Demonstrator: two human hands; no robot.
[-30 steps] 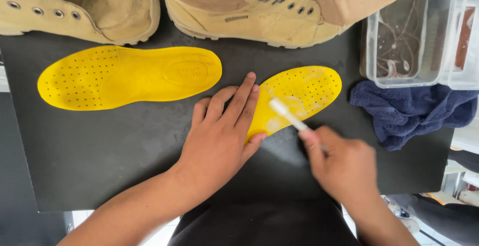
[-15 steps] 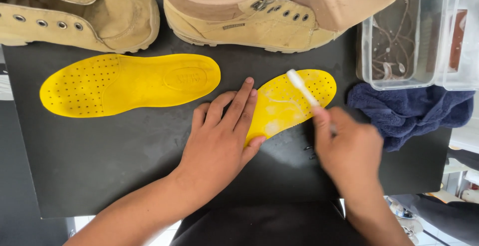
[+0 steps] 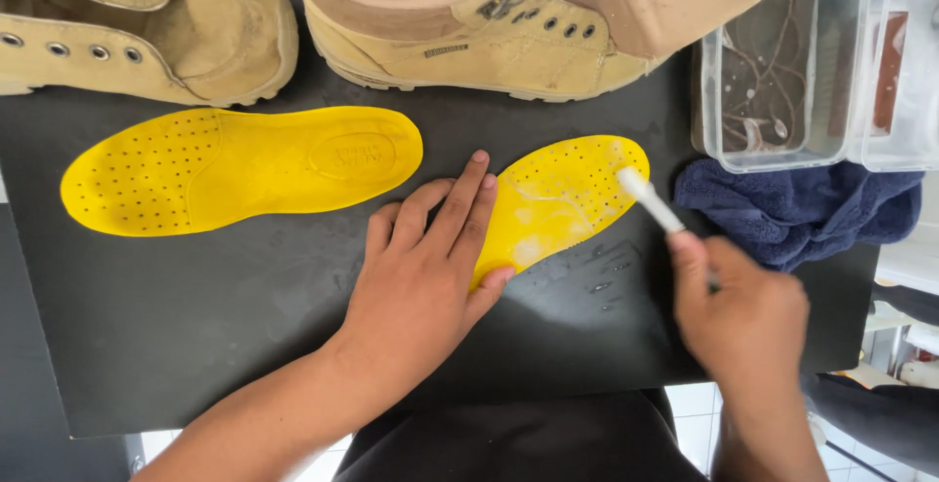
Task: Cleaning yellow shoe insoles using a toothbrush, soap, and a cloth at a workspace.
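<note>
A black mat (image 3: 245,326) covers the bench, and on it lie two yellow insoles (image 3: 245,164) (image 3: 567,198), two tan boots (image 3: 147,22) (image 3: 509,22) along the far edge, a crumpled navy cloth (image 3: 792,213) and clear plastic boxes (image 3: 782,62) at the right.

2 yellow insoles (image 3: 240,171) (image 3: 562,198) were dotted with small holes; 2 boots (image 3: 528,22) (image 3: 137,27) were tan, the mat (image 3: 196,326) black, the cloth (image 3: 802,210) dark blue, the brush (image 3: 648,198) white.
</note>
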